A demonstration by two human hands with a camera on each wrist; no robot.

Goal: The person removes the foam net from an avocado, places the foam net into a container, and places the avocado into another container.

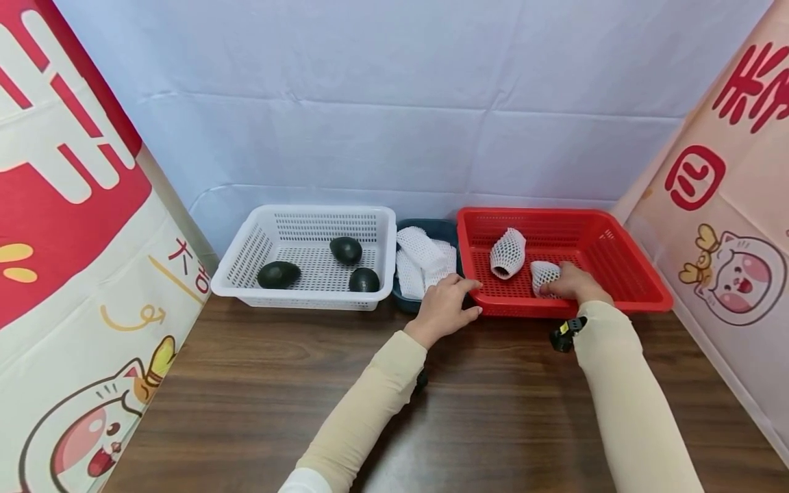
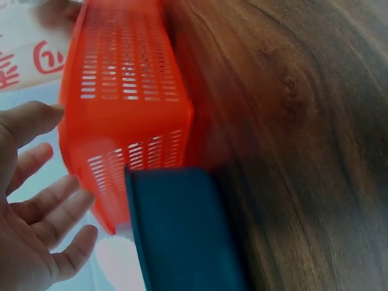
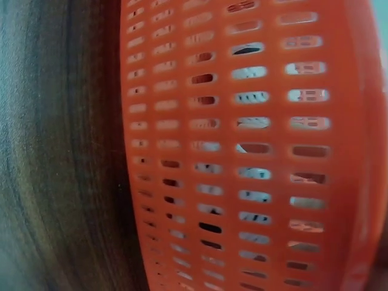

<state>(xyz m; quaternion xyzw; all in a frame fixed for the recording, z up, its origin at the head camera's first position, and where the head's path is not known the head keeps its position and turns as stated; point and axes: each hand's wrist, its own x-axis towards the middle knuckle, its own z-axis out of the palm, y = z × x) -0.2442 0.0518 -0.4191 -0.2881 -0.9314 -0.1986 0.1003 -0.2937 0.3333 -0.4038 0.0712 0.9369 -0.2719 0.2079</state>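
Note:
Inside the red basket [image 1: 511, 307], my right hand [image 1: 576, 284] holds an avocado in a white foam net [image 1: 545, 274] near the front wall. Another avocado in a foam net [image 1: 508, 253] lies to its left, its dark end showing at the net's opening. My left hand [image 1: 445, 308] hovers by the basket's front left corner with loose, spread fingers [image 2: 63, 209] and nothing in them. Behind it, flat white foam nets [image 1: 424, 253] are piled in a dark blue basket [image 1: 453, 229]. The red basket's slotted wall [image 3: 279, 157] hides my right hand in the right wrist view.
A white basket [image 1: 302, 299] on the left contains three bare avocados [image 1: 279, 274]. All the baskets stand side by side at the back of the brown wooden table [image 1: 493, 411], against a pale cloth [image 1: 345, 103]. Printed panels [image 1: 733, 274] flank both sides.

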